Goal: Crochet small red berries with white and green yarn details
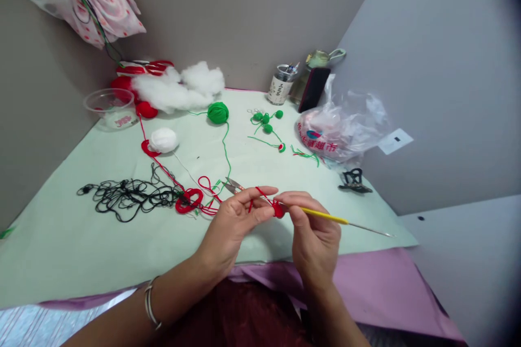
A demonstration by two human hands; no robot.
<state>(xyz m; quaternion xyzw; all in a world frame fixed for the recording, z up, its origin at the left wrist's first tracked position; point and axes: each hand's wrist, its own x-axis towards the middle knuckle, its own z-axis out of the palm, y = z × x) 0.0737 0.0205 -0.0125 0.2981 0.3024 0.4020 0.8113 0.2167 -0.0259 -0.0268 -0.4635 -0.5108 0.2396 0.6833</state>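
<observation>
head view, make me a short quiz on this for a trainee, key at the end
1. Which hand holds the yellow-handled hook? A) left B) right
2. True or false: in the picture, the white ball of yarn lies left of the green ball of yarn.
3. Fill in the colour: the left hand holds a small ____ yarn piece.

Key: 1. B, the right hand; 2. True; 3. Red.

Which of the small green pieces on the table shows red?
The piece nearest the right hand: it has a red patch, while the others, grouped farther back, look plain green.
</observation>
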